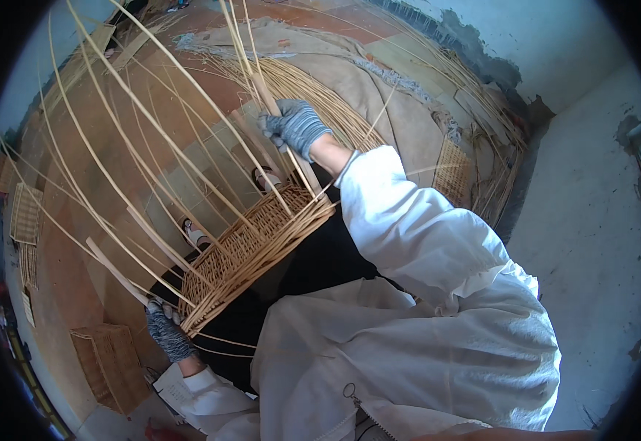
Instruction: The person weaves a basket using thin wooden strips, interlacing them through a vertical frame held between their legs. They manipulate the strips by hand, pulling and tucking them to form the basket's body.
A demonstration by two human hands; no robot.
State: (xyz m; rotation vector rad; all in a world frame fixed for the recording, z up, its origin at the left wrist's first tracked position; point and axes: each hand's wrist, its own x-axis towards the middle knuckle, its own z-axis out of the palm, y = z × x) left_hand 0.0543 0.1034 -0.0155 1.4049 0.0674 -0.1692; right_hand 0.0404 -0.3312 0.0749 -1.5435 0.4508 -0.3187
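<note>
A partly woven wicker basket (243, 234) lies tilted across my lap, with long pale stakes standing up from its woven sides. My right hand (296, 128), in a grey knit glove, is closed round a flat wooden upright (308, 173) at the basket's far right corner, where thin canes also pass. At the near left corner my left hand (168, 329), gloved alike, grips the basket's edge beside another flat upright (114, 270). Part of the left fingers is hidden behind the weave. One loose cane (225, 342) curves out below that corner over my dark-clad leg.
A finished-looking wicker basket (107, 365) stands on the tiled floor at lower left. More woven pieces (26, 213) lean along the left wall. Ahead, a large bundle of canes (320, 92) lies by a brown cloth (386, 95). A woven panel (452, 173) rests at right, near the wall.
</note>
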